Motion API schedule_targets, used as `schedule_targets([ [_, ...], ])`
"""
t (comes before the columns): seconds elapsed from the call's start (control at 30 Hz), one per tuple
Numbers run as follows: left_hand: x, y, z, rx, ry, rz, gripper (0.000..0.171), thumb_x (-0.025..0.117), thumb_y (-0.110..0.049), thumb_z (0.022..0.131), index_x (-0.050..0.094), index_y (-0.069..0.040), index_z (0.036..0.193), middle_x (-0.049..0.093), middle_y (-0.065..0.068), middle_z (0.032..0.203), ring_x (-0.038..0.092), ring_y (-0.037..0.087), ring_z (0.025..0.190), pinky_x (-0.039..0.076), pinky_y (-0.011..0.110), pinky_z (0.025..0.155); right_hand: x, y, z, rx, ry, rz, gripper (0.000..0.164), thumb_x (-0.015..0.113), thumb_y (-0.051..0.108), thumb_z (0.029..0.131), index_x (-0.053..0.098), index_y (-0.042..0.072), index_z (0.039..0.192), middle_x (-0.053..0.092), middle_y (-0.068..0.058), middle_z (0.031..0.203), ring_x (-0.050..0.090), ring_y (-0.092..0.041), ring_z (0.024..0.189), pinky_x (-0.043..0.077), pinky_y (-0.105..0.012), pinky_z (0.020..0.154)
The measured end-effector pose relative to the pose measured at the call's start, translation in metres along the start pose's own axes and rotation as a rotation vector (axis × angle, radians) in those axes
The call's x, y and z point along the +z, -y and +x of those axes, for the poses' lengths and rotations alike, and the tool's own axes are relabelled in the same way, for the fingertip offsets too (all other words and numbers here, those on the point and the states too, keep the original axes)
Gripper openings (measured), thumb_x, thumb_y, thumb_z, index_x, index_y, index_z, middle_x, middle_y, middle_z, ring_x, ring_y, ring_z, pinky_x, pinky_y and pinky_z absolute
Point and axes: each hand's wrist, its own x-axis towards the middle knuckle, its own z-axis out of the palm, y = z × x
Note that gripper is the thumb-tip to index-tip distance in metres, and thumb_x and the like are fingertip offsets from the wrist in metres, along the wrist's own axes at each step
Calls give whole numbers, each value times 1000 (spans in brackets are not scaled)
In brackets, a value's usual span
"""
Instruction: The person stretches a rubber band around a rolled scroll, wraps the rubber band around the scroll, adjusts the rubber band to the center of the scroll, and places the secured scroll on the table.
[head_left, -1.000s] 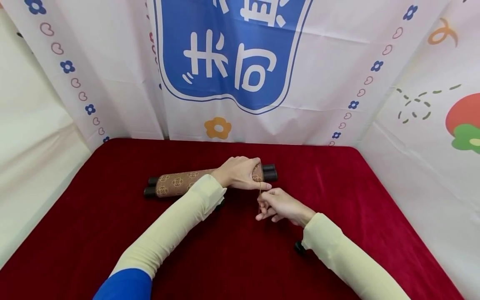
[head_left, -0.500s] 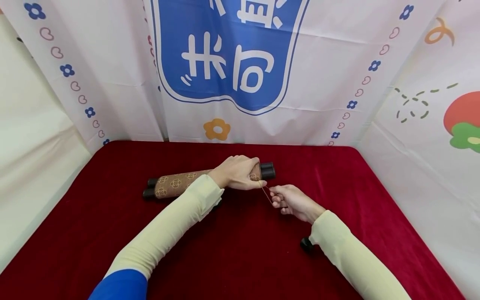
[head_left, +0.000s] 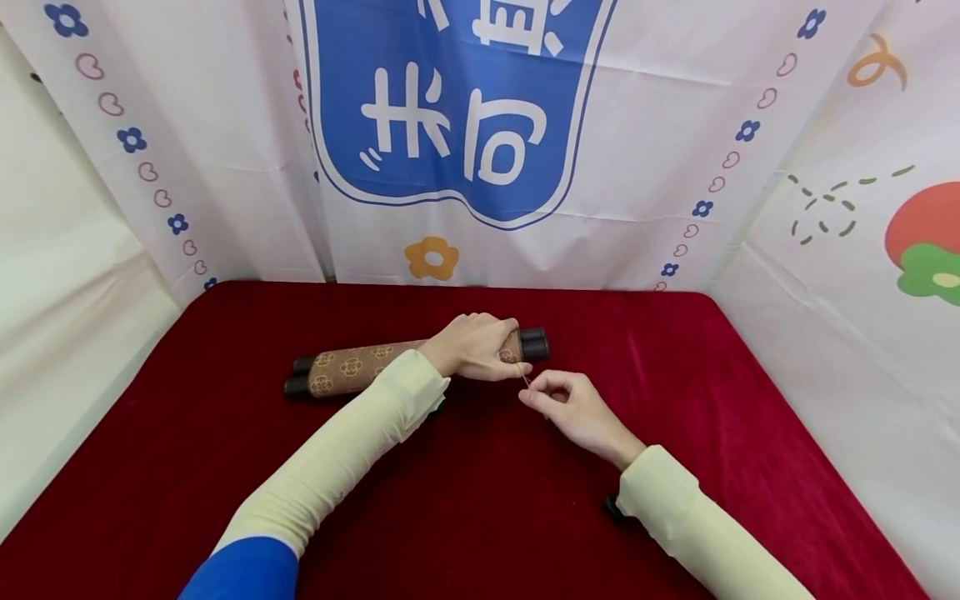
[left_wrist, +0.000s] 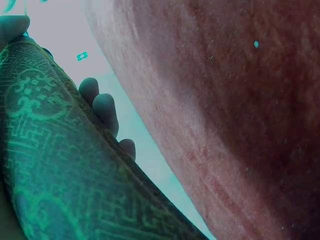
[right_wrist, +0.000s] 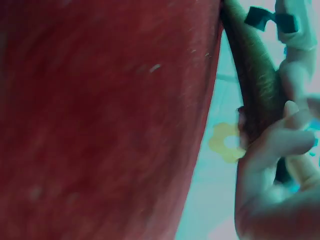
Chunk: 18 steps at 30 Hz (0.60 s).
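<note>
A rolled scroll (head_left: 352,367) in brown patterned brocade, with black roller ends, lies slightly aslant on the red cloth. My left hand (head_left: 476,346) grips it near its right end. Its fingertips (left_wrist: 105,112) curl round the far side of the brocade (left_wrist: 65,145) in the left wrist view. A thin yellowish string (head_left: 524,375) runs from beside the left thumb to my right hand (head_left: 583,414), whose thumb and forefinger pinch it. In the right wrist view the right hand (right_wrist: 275,195) is close to the scroll's end; the string is too fine to make out there.
Dark red velvety cloth (head_left: 480,517) covers the table. White printed curtains (head_left: 637,167) stand behind it and along both sides. A small black device (head_left: 613,507) sits under the right cuff.
The right hand drew the string away to the right, then came slightly back, its thumb and forefinger now forming a pinch near the left thumb. The left hand and scroll stay nearly still.
</note>
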Motion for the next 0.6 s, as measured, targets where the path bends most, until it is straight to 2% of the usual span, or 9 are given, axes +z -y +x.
schedule_targets([
  [0.13,3,1,-1,0,3,9,53,63,-68,89,61,-19,107,65,-3,87,62,16,77,51,34,70,8,9,-7,-11,-107,-85,25,72,30,100,79,7,98,59,-9,123,60,-20,101,53,-29,80],
  [0.17,3,1,-1,-1,2,10,52,63,-68,89,61,-19,107,65,-3,87,63,16,78,51,35,71,9,11,-9,-10,-138,-82,24,73,30,100,80,7,98,56,-11,127,60,-21,105,54,-30,80],
  [0.23,4,1,0,1,-2,9,51,64,-67,89,61,-19,106,65,-4,88,63,16,78,52,35,71,12,13,-13,-34,-198,-44,23,73,27,100,80,5,96,53,-13,130,63,-23,100,56,-29,79],
  [0.33,4,1,-1,5,3,1,51,65,-67,88,61,-19,106,66,-3,88,64,16,79,52,35,71,10,14,-15,-152,-233,58,21,69,19,102,78,3,92,59,-16,123,63,-22,105,54,-27,87],
  [0.43,4,0,-1,2,12,-8,50,65,-68,88,60,-20,104,65,-4,87,63,15,78,51,33,69,3,13,-15,-247,-144,175,19,61,14,106,68,2,93,66,-16,109,69,-23,105,53,-27,95],
  [0.5,3,-1,-2,1,12,-19,50,65,-68,88,60,-21,103,65,-4,85,62,14,75,50,32,66,-5,14,-14,-259,-74,208,22,56,16,108,63,1,95,69,-16,99,69,-24,103,53,-29,96],
  [0.6,1,-1,-4,7,5,-45,47,66,-66,87,60,-21,100,65,-4,82,61,13,72,49,30,63,-17,14,-11,-221,-38,221,33,52,23,112,64,-4,96,62,-11,77,67,-19,80,53,-30,85],
])
